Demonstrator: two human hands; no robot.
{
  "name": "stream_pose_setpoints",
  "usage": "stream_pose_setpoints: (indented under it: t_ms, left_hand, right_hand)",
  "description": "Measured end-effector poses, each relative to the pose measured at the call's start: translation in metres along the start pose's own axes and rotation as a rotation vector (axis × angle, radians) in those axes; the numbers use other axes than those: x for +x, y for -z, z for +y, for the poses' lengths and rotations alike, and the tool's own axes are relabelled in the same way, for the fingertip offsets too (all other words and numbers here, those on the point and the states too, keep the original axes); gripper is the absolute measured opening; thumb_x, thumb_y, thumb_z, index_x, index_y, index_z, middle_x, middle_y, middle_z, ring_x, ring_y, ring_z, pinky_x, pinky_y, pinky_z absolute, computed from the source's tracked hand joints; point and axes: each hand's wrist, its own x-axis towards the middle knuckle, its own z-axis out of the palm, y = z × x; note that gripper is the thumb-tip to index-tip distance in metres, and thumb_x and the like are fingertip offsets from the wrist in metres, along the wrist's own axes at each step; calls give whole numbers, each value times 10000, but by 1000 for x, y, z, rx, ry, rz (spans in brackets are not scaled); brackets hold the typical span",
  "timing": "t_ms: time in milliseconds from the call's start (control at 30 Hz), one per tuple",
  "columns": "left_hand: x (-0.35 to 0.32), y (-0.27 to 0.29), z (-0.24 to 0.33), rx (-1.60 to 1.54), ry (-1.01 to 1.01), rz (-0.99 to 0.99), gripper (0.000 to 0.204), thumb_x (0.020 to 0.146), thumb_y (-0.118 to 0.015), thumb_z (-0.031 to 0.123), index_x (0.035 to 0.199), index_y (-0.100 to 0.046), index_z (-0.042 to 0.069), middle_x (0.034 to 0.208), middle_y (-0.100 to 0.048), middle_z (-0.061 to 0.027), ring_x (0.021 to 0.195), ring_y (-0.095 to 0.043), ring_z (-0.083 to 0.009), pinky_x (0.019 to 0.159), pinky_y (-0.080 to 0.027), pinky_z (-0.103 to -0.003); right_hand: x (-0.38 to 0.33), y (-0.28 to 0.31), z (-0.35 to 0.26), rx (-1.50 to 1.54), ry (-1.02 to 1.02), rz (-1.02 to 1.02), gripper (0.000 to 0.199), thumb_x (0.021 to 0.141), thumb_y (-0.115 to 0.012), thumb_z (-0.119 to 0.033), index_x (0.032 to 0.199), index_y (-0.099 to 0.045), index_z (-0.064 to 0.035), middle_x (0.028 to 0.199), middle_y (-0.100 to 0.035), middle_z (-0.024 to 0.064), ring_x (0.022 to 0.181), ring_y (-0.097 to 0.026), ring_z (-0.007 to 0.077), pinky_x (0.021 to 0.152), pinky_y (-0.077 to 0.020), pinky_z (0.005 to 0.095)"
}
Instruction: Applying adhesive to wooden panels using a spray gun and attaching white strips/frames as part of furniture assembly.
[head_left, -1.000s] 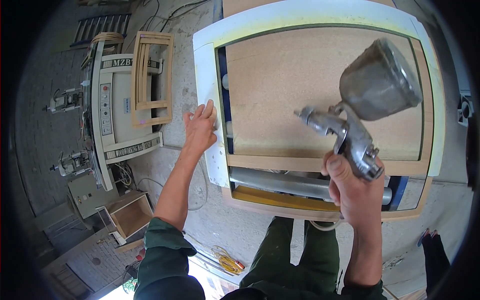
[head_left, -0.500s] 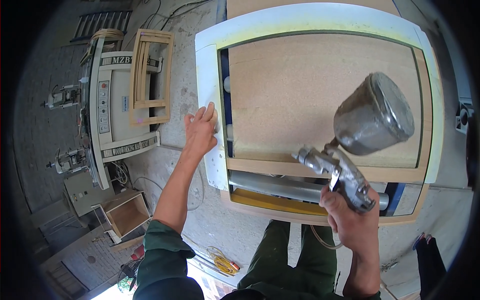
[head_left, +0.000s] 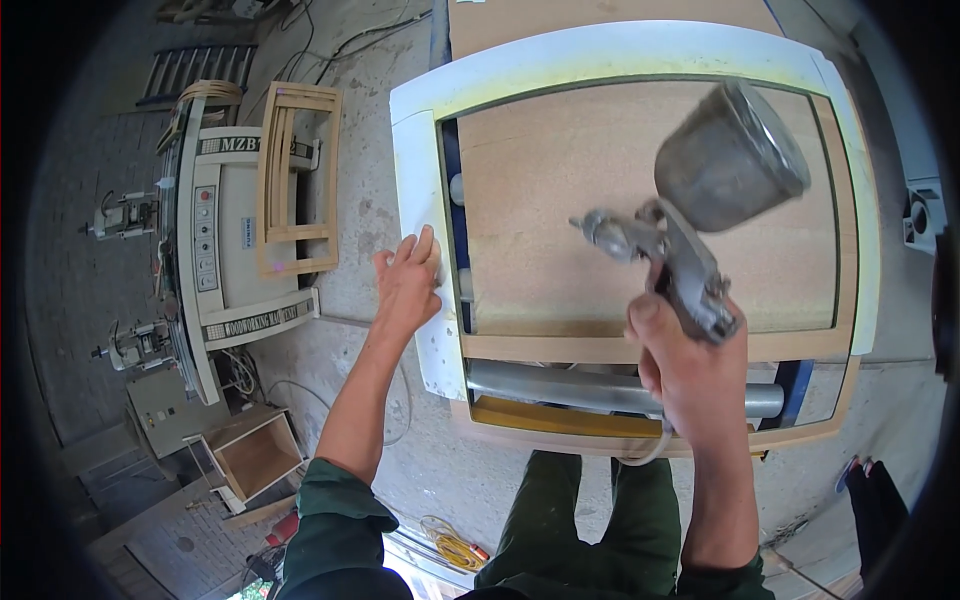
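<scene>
Has a pale machine (head_left: 232, 265) off at far left, with slatted wooden frames (head_left: 270, 170) across its right side. Places the left hand (head_left: 408, 285) at the outer edge of the white left rail (head_left: 425, 165), with fingers extended; cannot tell whether anything sits beneath them. Holds a metal spray gun (head_left: 690, 265) farther right, above the brown board (head_left: 560, 190), slanting its long axis from nozzle (head_left: 597, 228) at upper left, toward that rail, down into the grasping right hand (head_left: 700, 375), far nearer than the left.
</scene>
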Motion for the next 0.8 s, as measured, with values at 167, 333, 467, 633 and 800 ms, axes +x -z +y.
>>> stream_pose_setpoints:
  t_ms: [167, 333, 467, 633, 800]
  left_hand:
    - [-3, 0, -4, -37, -20, 20, 656, 644, -656, -57, 1296, -616, 7, 1539, -480, -125, 1342, -489, -272, 1019, -355, -518]
    - [-2, -2, -13, -62, -109, 89, 641, 621, -689, -17, 1260, -627, -25, 1485, -512, -144, 1248, -526, -286, 988, -362, -518]
    - [-1, -7, -17, -78, -160, 93, 651, 596, -733, 38, 1233, -641, -59, 1466, -518, -178, 1195, -535, -298, 975, -361, -510]
    - [0, -14, -21, -47, -182, 94, 665, 620, -739, 80, 1255, -640, -90, 1484, -506, -213, 1188, -533, -324, 1000, -347, -512]
    - [1, -15, -22, -40, -182, 85, 614, 643, -730, 104, 1221, -673, -97, 1492, -491, -245, 1182, -526, -360, 1021, -335, -516]
  right_hand:
    - [-61, 1, 36, -140, 19, 86, 245, 935, -727, -244, 883, -628, -26, 734, -636, 31, 452, -496, 53, 381, -356, 219]
    - [-104, -31, 49, -98, -30, 123, 409, 902, -797, -386, 952, -661, -3, 729, -641, 25, 454, -491, 52, 395, -362, 222]
    - [-100, -81, 67, -89, 102, 259, 436, 930, -764, -423, 970, -656, -2, 785, -665, 48, 443, -473, 67, 399, -359, 227]
    - [-102, -144, 92, 57, 276, 398, 356, 987, -710, -321, 1065, -615, 13, 897, -678, 97, 449, -476, 74, 388, -350, 215]
    - [-92, -175, 105, 72, 218, 396, 349, 957, -750, -331, 978, -622, -7, 797, -658, 73, 437, -485, 82, 375, -346, 234]
